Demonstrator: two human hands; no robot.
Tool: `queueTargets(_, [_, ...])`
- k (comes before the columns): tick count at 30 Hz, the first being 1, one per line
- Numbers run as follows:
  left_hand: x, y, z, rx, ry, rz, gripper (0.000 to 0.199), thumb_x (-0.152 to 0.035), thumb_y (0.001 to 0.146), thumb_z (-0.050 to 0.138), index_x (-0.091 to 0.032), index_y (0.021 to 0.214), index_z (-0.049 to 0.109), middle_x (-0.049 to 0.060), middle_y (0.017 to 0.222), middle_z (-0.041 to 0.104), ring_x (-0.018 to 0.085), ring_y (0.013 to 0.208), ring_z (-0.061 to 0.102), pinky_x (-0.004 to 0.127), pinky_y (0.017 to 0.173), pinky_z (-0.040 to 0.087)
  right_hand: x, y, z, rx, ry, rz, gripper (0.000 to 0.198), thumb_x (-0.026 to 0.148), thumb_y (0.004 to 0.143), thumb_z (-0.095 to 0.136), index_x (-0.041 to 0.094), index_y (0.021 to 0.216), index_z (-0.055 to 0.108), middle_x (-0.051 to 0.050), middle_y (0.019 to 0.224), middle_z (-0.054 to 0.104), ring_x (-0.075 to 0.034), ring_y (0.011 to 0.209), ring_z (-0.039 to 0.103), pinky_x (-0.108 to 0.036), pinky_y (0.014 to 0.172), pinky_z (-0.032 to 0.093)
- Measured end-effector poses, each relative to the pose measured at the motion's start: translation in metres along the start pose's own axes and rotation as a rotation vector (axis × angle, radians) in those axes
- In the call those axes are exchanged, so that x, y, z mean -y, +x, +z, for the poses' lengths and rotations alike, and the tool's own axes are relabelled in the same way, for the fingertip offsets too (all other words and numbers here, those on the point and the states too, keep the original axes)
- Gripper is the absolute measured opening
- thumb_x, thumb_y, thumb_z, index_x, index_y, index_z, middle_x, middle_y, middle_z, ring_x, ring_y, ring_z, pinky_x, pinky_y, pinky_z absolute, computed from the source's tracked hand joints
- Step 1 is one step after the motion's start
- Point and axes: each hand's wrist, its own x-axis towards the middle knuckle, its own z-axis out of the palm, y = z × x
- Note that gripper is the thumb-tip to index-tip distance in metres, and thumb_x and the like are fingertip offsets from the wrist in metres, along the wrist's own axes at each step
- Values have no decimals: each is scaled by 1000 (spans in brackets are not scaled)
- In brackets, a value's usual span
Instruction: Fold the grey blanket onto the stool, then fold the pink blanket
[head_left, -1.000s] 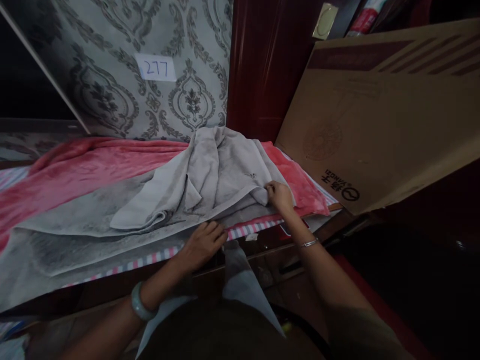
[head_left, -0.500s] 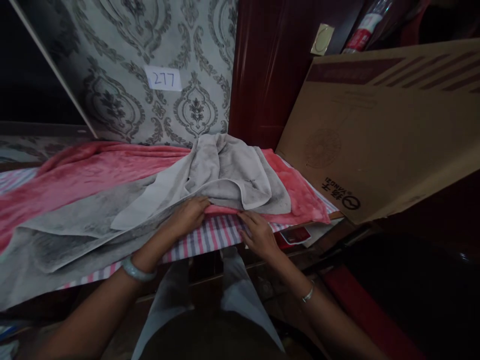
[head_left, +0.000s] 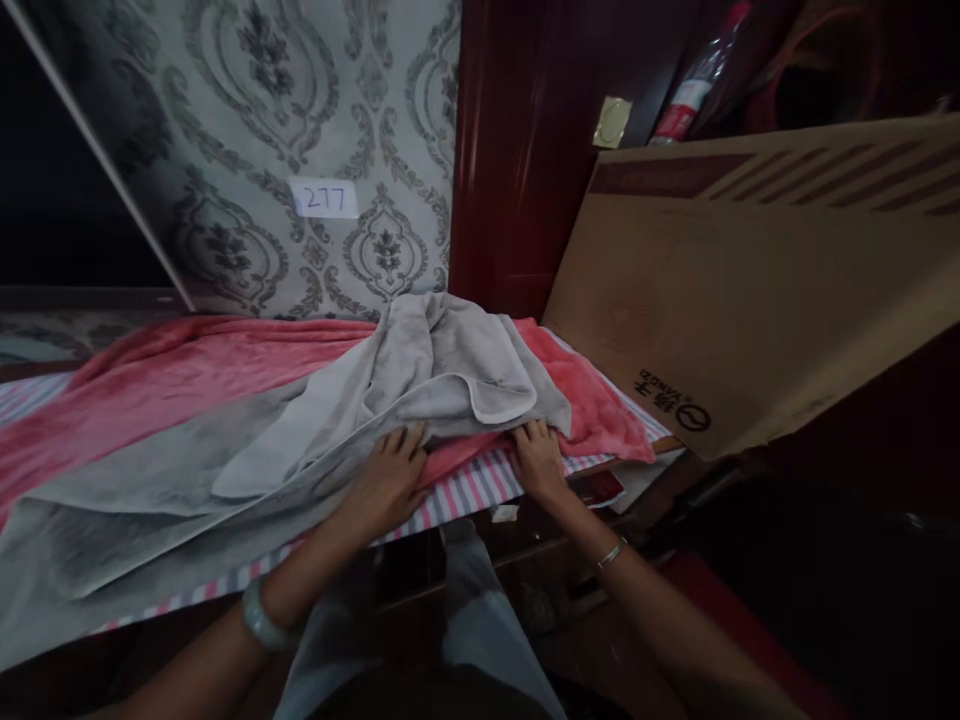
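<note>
I see the left hand [head_left: 386,480] spread, likely steadying the grey fleece [head_left: 315,425] beneath it. Whether the right hand [head_left: 538,455] pinches its edge, I can't tell.

Dim, muted light, deep shadow at lower right, faint sheen on red panel [head_left: 514,150]

Cloth [head_left: 352,400] is laid on blanket [head_left: 247,365], over sheet [head_left: 472,490]; carton [head_left: 742,280] is placed at two o'clock, screen [head_left: 67,180] at ten, card [head_left: 325,198] at eleven.
</note>
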Motion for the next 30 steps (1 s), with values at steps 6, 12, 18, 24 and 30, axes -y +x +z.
queueTargets(6, [0, 6, 20, -19, 156, -41, 37, -2, 81, 48, -12, 109, 70, 23, 149, 46, 39, 133, 48, 54, 102, 44, -27, -2, -2, -163, -18, 162, 47, 14, 82, 55, 16, 128, 59, -18, 133, 54, -32, 117, 43, -47, 99, 35])
queueTargets(12, [8, 4, 17, -28, 191, -67, 42, -3, 85, 43, -19, 109, 73, 21, 141, 55, 38, 126, 55, 54, 96, 47, -67, -1, -5, -42, 13, 362, 35, 9, 75, 55, 13, 107, 69, -16, 110, 67, -29, 105, 54, -40, 90, 41])
queueTargets(18, [17, 12, -20, 14, 125, -98, 40, 0, 80, 41, -16, 100, 72, 16, 111, 67, 30, 104, 62, 43, 87, 50, -91, 25, -35, -133, 91, 339, 26, 15, 83, 46, 12, 97, 68, -12, 96, 67, -21, 85, 57, -31, 75, 42])
queueTargets(24, [1, -10, -86, -18, 148, -156, 38, 0, 83, 37, -17, 98, 67, 12, 102, 63, 27, 98, 60, 39, 82, 48, -98, 28, -98, -412, 143, 290, 27, 24, 86, 37, 16, 93, 61, -12, 100, 61, -22, 91, 53, -32, 81, 41])
queueTargets(30, [-58, -56, -35, 229, 21, 50, 34, -5, 83, 47, -20, 106, 67, 10, 105, 64, 25, 100, 59, 36, 80, 47, -110, -55, -68, -498, 351, 414, 28, 40, 83, 36, 23, 82, 59, -11, 90, 63, -27, 87, 57, -38, 75, 44])
